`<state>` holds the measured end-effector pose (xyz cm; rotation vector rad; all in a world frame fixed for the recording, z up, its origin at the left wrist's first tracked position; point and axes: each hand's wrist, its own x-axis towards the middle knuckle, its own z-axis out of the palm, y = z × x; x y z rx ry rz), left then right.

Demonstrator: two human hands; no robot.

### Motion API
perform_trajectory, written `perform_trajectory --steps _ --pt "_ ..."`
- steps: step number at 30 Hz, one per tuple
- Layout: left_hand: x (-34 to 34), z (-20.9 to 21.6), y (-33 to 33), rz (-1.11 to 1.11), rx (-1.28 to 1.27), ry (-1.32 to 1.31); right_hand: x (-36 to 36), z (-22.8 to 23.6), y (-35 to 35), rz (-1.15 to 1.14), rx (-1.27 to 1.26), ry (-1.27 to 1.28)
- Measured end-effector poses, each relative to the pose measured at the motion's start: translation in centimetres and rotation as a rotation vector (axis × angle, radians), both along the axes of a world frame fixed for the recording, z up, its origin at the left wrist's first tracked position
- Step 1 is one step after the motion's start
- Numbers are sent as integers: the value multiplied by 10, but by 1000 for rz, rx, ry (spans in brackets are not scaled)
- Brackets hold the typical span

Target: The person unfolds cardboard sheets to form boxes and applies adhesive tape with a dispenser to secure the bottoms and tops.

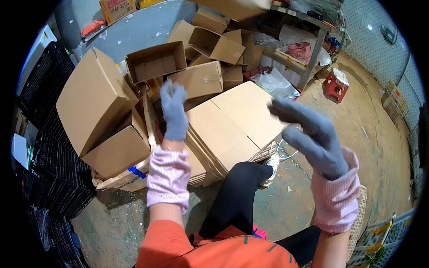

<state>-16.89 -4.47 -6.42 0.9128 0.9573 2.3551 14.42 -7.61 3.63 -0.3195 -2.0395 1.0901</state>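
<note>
Both my hands wear grey knit gloves, with pink ribbed cuffs at the wrists. My left hand (174, 111) is raised between the piled boxes and the stack of flat cardboard (230, 123), its slightly blurred fingers pointing up and holding nothing. On the other side of the stack, my right hand (313, 136) is open, thumb apart from stretched fingers. Flattened cartons make up the stack in front of my knee. At the top edge a blurred cardboard box (237, 8) appears above the pile, apart from both hands and partly cut off.
Several opened boxes (156, 62) lie heaped against the wall; a large carton (91, 100) leans at left. Black crates (56, 165) are stacked along the left side. A workbench (313, 58), a red stool (336, 85) and a pale plastic basket (380, 239) are at right.
</note>
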Motion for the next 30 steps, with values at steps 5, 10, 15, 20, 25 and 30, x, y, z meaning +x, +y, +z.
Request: perform_trajectory --steps 5,10,15,20,25,30 --pt "-48 -261 -49 -356 -588 -23 52 -119 -12 -200 -619 -375" --pt "74 -260 -69 -533 -820 -346 152 -203 -59 -701 -995 -367" --pt "62 -275 -62 -426 -982 -114 182 -238 -90 -769 -1146 -188" --pt "80 -241 -56 -301 -950 -286 173 -252 -92 -774 -1099 -297" --pt "87 -220 -49 -510 -584 -825 160 -249 -86 -722 -1068 -326" --pt "110 -188 10 -592 -544 -609 159 -251 -84 -686 -1070 -335"
